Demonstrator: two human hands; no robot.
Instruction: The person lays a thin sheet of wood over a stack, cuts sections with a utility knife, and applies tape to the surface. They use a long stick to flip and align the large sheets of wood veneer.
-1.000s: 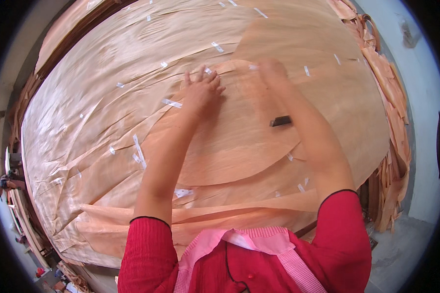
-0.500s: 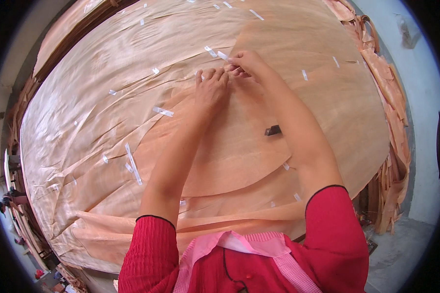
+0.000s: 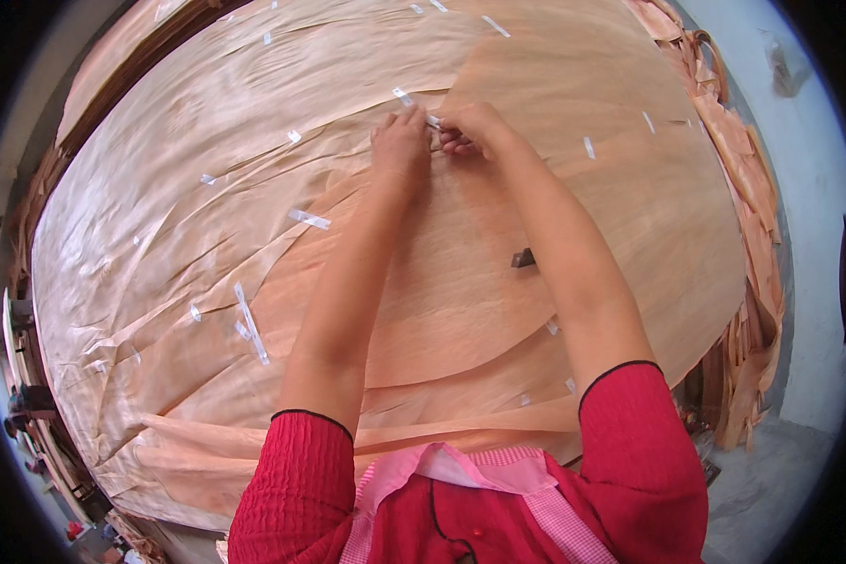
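Observation:
Thin peach wood veneer sheets (image 3: pixel 442 291) overlap in a broad, creased layer, dotted with several white tape strips. Near the upper middle, my left hand (image 3: pixel 400 143) lies with fingers extended on the veneer beside a seam. Close to its right, my right hand (image 3: pixel 472 132) has fingertips curled in a pinch at a short white tape piece (image 3: pixel 433 122), partly hidden by the fingers. A small dark object (image 3: pixel 522 258), perhaps a tool, rests on the veneer, partly behind my right forearm.
Ragged veneer offcuts (image 3: pixel 743 188) line the right edge beside a pale wall (image 3: pixel 808 150). Another veneer stack (image 3: pixel 99 66) is at the upper left. Planks and clutter (image 3: pixel 38 432) stand at the lower left, and grey floor (image 3: pixel 752 489) shows at the lower right.
My right hand has moved left toward my left hand, bringing a white tape piece down to the veneer. My left hand has shifted slightly up and right.

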